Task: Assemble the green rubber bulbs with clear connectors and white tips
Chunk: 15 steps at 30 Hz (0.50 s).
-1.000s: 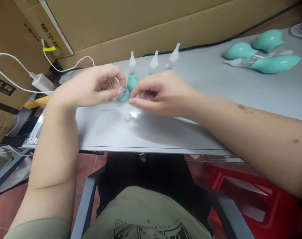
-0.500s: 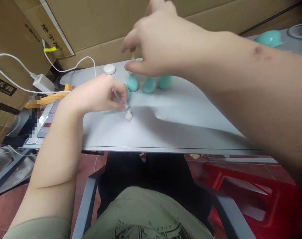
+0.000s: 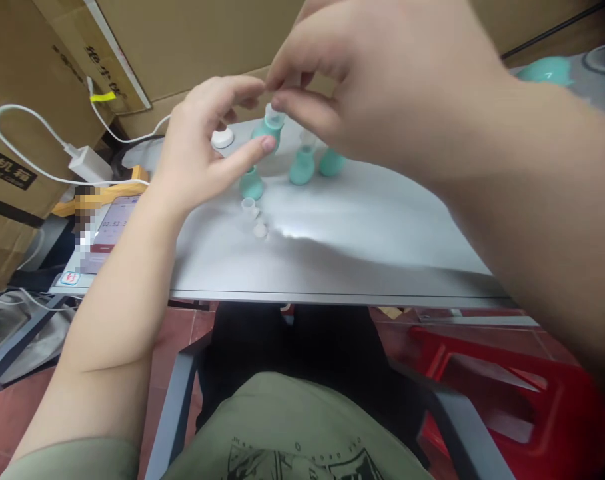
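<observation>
My right hand is closed, its thumb and fingertips pinching the translucent top piece of a teal squeeze bulb, which hangs tilted above the table. My left hand reaches around that bulb with its fingers apart; its thumb passes in front of the bulb, and I see no firm grip. Below stands another teal bulb. In front of it lie a small translucent cup-shaped piece and a small white piece. To the right are two more teal bulbs, one with a clear top and one partly covered by my right hand.
A white round lid-like disc rests behind my left hand. At the left are a phone, a white charger with cable and a yellow strip. Cardboard walls the back. A larger teal object sits far right; a red stool stands below.
My left hand has let go of the translucent piece, now on the table, and moved up and back. My right hand has drawn nearer, and one teal bulb has risen from the table.
</observation>
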### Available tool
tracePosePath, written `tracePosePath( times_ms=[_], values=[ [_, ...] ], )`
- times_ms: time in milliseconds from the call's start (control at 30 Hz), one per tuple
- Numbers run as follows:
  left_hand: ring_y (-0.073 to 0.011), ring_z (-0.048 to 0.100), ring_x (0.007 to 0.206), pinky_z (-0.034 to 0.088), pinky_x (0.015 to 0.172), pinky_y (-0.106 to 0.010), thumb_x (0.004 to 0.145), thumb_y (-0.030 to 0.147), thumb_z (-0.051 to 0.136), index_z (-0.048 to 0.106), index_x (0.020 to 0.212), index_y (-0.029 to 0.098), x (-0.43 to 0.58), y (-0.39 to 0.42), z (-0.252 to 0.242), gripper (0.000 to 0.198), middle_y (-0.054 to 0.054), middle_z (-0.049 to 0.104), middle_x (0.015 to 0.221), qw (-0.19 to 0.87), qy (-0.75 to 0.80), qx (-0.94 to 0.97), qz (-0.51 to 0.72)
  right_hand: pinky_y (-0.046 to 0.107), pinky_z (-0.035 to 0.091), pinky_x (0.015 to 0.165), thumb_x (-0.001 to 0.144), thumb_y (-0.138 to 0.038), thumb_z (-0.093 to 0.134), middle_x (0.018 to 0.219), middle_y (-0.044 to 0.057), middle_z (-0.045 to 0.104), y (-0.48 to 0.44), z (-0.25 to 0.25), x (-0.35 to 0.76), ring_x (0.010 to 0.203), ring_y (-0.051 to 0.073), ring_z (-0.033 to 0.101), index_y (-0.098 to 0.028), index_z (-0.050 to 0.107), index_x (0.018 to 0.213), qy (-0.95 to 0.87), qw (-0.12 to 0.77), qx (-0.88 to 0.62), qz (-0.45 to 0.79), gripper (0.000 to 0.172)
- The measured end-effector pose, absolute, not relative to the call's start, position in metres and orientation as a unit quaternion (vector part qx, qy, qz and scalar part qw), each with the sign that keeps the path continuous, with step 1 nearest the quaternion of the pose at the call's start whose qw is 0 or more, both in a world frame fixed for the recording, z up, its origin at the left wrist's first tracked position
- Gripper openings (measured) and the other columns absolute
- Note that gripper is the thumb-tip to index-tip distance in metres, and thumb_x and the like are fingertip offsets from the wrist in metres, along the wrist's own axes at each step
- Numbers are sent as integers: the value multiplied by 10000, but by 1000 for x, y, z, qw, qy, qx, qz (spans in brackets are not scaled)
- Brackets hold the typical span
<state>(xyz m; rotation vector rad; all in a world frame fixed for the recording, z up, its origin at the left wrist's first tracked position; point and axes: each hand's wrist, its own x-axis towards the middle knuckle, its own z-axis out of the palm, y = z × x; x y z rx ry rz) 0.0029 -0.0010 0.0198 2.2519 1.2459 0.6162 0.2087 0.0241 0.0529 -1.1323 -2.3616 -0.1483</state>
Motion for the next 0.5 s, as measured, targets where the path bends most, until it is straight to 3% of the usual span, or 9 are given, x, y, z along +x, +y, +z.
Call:
tracePosePath(
  times_ms=[133,233,300,400,500],
  values=[
    [-389,791,1339,685,961,-463,968,610,892,869,1265,366,-3,12,10,386,-69,887,1164,186,465,816,290,546,509,1404,1167,-280,637,1526,-17,795,11,52,219,1542,365,713,-277,800,1495,-860,264,-433,-58,366],
    [-363,766,1359,627,1148,-484,1049,538,793,857,1245,355,-4,17,1,275,-57,878,1322,112,435,822,350,470,513,1386,1194,-364,588,1474,-12,801,20,37,230,1482,298,732,-253,814,1465,-874,303,-372,-82,370],
    [-341,777,1273,594,1189,-487,1092,500,730,853,1205,332,-3,19,-3,237,-54,881,1307,85,413,832,360,428,573,1294,1178,-472,668,1367,-7,819,31,25,236,1379,263,752,-276,826,1419,-881,326,-336,-69,349],
    [-342,772,1237,597,1160,-480,1082,510,753,857,1213,322,-2,19,-5,251,-60,888,1286,65,404,842,352,330,634,1099,1118,-370,786,1206,-24,835,43,11,244,1139,180,789,-298,848,1306,-881,357,-310,-10,211],
    [-343,759,1323,583,1215,-460,1112,476,729,850,1341,272,-1,14,-3,330,-93,873,1369,55,396,851,339,245,615,925,1090,-318,840,1077,-43,802,42,9,248,920,97,700,-304,865,1199,-860,412,-297,53,113]
  ],
)
